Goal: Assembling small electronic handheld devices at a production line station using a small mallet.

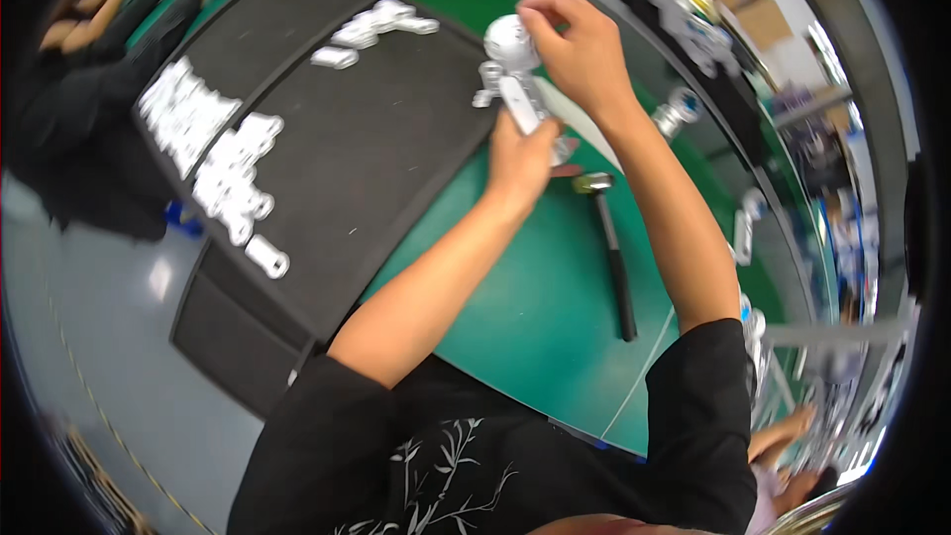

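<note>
Holding: left hand [521, 157], grip closed around the oblong stem of a white, round-headed housing [517, 95], just beside the black mat's edge. Right hand [582, 48]: curled fingertips at the rounded head's rim; blur leaves unclear whether this grip pinches anything. Hammer [615, 256]: metal head, slim dark handle, lying on the smooth green tabletop [525, 337]. Black mat [357, 139]: matte surface, with loose white parts [230, 173], oblong and rounded, heaped along its left edge.

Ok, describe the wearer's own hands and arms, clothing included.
The bare left hand and bare right hand wear no gloves; both bare forearms show no watch or band. The short black fabric sleeves match the black shirt, which carries a pale leafy-branch print.
</note>
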{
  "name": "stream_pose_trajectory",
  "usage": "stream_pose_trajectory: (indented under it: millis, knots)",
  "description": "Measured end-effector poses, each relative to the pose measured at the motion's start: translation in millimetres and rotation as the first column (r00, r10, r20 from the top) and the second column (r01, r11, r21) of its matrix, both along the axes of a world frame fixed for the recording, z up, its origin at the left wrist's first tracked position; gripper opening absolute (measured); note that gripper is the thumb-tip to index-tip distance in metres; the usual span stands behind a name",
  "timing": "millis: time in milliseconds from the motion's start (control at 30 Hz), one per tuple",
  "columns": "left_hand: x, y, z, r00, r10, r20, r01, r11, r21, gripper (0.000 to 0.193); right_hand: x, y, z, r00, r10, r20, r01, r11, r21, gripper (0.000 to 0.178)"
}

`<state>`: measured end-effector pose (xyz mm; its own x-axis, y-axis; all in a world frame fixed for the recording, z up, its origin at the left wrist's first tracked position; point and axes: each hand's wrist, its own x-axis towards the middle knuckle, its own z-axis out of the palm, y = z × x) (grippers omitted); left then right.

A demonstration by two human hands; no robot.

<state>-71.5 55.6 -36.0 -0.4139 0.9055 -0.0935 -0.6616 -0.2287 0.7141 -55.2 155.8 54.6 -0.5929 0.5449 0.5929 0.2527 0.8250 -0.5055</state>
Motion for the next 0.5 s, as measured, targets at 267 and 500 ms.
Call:
stream_pose_trajectory:
  millis: [267,500]
  knots:
    - [8.4,20.4,-24.3,0.957,-0.006,-0.29,-0.015,0.997,-0.071,0.049,-132.7,-156.2,-31.1,0.691,0.519,0.503,-0.459,0.853,-0.25,0.021]
    - [5.1,-10.7,-2.8,0.967,-0.143,-0.209,0.12,0.986,-0.12,0.047,-155.9,-215.1,-77.1,0.748,0.453,0.485,-0.438,0.886,-0.152,0.027]
